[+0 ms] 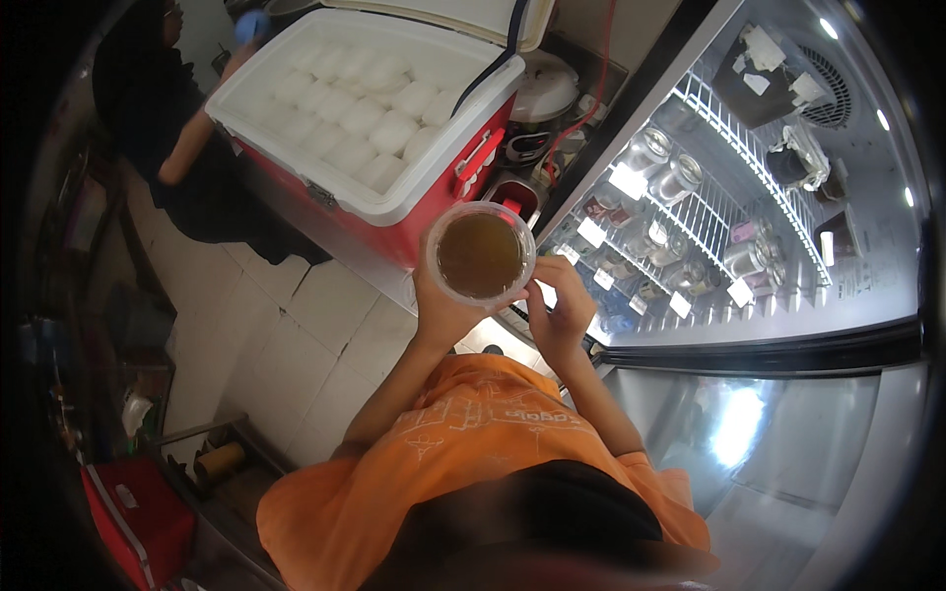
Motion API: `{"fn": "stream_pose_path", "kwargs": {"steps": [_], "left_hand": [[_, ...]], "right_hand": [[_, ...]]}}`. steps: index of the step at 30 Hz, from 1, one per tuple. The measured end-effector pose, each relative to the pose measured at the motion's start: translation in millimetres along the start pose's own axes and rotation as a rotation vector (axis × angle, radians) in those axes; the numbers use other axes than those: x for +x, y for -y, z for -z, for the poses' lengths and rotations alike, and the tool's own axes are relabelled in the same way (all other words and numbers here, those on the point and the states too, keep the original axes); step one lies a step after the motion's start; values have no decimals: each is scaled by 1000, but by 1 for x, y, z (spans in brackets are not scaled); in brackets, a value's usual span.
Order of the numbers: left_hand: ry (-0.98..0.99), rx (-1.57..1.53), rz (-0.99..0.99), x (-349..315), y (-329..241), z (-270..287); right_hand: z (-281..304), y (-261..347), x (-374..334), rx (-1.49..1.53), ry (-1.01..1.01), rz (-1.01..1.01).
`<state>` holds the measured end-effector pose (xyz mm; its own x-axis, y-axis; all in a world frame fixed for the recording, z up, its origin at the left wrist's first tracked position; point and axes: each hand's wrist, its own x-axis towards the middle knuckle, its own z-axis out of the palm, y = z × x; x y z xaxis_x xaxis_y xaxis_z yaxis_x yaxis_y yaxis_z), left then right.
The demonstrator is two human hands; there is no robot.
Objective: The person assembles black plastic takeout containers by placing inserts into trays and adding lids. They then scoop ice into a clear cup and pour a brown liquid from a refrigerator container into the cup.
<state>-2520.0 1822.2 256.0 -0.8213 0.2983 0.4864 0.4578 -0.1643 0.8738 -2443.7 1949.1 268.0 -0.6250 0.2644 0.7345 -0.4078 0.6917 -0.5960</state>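
A clear plastic cup (481, 254) of brown liquid is held upright in front of my chest, its round mouth facing up. My left hand (440, 300) wraps round its left and lower side. At the cup's right edge, my right hand (563, 298) has its fingers bent, with the thumb and forefinger against the cup's side. The cup hides part of my left fingers. Just beyond the cup stands a red cooler box (414, 225) with a white rim, filled with several rounded white packs, its lid (463, 15) raised.
To the right, a lit display fridge (749, 340) stands open, with cans on wire shelves (700, 212). A person in dark clothes (148, 108) is beside the cooler at the far left. A lidded pot (542, 89) sits behind the cooler. Lower left is a red bag (138, 522).
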Motion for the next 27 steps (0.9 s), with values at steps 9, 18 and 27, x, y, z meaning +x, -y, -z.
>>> {"fn": "stream_pose_path", "kwargs": {"steps": [9,18,27], "left_hand": [[44,80,-31,-5,4,0],[27,-46,5,-9,5,-4],[64,15,-23,-8,8,-4]], "right_hand": [[20,-7,31,-186,-44,219],[12,-5,38,367,-144,30],[52,9,75,175,289,9]]}}
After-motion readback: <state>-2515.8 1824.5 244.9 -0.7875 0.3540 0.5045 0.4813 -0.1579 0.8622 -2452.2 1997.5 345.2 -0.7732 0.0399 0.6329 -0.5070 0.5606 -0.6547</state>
